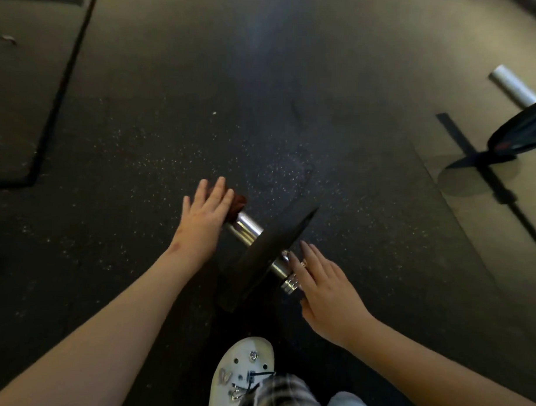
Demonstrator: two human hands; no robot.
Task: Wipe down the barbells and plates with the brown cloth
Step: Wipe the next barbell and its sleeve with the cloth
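Two hands bracket one loaded end of a barbell point(248, 230) lying on the rubber floor point(160, 114). The left hand point(204, 214) lies flat, fingers straight, on the brown cloth point(237, 205), which bunches over the tip of the chrome sleeve and shows only as a dark red-brown fold past the fingertips. The right hand point(324, 283) is likewise released, fingers straight and together, at the ridged collar on the other side of the black plate point(268, 257); whether it touches the metal or hovers just above it I cannot tell. The bar's long axis runs from the left hand's fingers to the right hand's palm, with the plate standing on edge between the two hands, across that line. So the cloth hand is the one nearer the bare sleeve, and its likely stroke is along the axis toward the plate's outer face, while the right hand looks placed to stop the bar from rolling. The shaft beyond the right hand is hidden by it. A second barbell point(510, 88) with its own plate point(524, 132) lies well apart, beyond the right hand. A white shoe point(239, 375) sits between the forearms, near the plate's lower edge.
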